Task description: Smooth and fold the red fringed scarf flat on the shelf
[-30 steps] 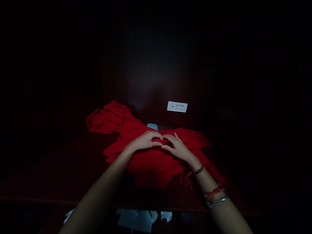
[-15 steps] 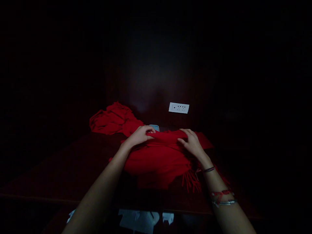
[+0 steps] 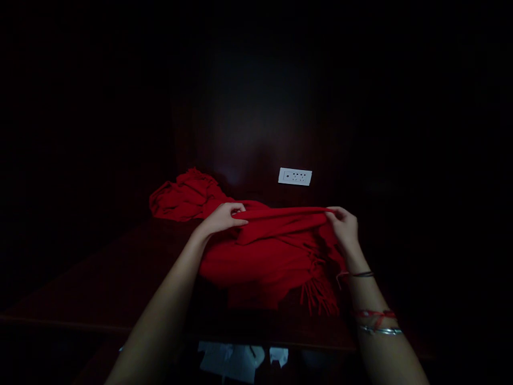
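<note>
A red fringed scarf [image 3: 256,262] lies in folds over the dark tabletop, its tassels hanging toward the front right. My left hand [image 3: 224,217] pinches an upper fold of it near the middle. Farther right, my right hand [image 3: 343,224] grips the same raised edge between thumb and fingers. Between the two hands the cloth is stretched nearly straight and lifted a little. The scarf continues back left into a crumpled heap. Bracelets and a dark band circle my right wrist and forearm.
A white socket plate [image 3: 295,176] is on the dark wall behind the table [image 3: 120,278]. Below the table's front edge, pale paper-like pieces [image 3: 230,362] show. The surroundings are very dark.
My right hand has moved right and closed on the scarf's edge, drawing it taut. My left hand has shifted slightly left. The small phone-like object behind the scarf is now hidden.
</note>
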The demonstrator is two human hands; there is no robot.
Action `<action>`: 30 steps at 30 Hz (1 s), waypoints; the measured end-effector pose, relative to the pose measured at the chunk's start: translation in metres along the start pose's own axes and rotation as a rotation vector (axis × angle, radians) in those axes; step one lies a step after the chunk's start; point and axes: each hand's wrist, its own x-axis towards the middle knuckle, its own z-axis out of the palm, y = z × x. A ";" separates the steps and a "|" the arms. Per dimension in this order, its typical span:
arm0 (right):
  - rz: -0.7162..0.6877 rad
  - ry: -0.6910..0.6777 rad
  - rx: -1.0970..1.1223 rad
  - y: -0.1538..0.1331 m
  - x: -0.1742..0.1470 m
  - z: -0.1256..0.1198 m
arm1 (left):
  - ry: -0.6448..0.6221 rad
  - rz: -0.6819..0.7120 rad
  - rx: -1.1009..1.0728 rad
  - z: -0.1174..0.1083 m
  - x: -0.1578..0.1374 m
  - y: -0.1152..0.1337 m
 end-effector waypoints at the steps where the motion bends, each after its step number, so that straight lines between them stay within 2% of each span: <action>1: 0.065 0.088 0.032 0.008 0.006 -0.006 | 0.000 -0.014 -0.056 -0.002 0.000 -0.001; 3: 0.087 0.180 -0.003 0.014 0.009 -0.011 | -0.007 -0.017 -0.149 -0.001 0.000 -0.001; 5: -0.065 0.145 -0.096 0.004 0.002 -0.006 | -0.013 0.001 -0.171 0.004 0.001 0.003; 6: -0.203 0.078 -0.142 -0.005 -0.005 0.000 | -0.018 0.015 -0.151 0.009 0.002 0.007; 7: -0.344 -0.049 -0.166 -0.016 -0.013 0.008 | -0.027 0.036 -0.117 0.013 0.002 0.010; 9: -0.514 -0.318 -0.175 -0.037 -0.032 0.026 | -0.061 0.110 -0.034 0.022 0.003 0.018; 11: -0.548 -0.503 -0.177 -0.051 -0.048 0.042 | -0.105 0.202 0.030 0.028 0.003 0.024; 14: -0.498 -0.634 -0.142 -0.059 -0.059 0.052 | -0.096 0.240 0.102 0.030 0.003 0.027; 16: -0.463 -0.604 -0.095 -0.058 -0.056 0.048 | -0.032 0.211 0.160 0.027 0.004 0.024; 18: -0.427 -0.482 -0.037 -0.054 -0.046 0.037 | 0.039 0.184 0.233 0.022 0.004 0.016; 20: -0.361 -0.275 0.035 -0.046 -0.032 0.023 | 0.106 0.150 0.307 0.016 0.005 0.006; 23: -0.204 0.142 0.135 -0.025 -0.010 0.002 | 0.216 0.066 0.358 0.006 0.004 -0.005; 25: -0.108 0.296 0.091 -0.013 -0.002 -0.006 | 0.277 0.026 0.317 0.002 0.003 -0.007; 27: -0.106 0.267 -0.052 -0.009 -0.002 -0.006 | 0.285 0.033 0.226 0.001 0.002 -0.003; 30: -0.330 0.005 -0.205 -0.022 -0.017 0.009 | 0.186 0.112 0.075 0.007 0.002 0.009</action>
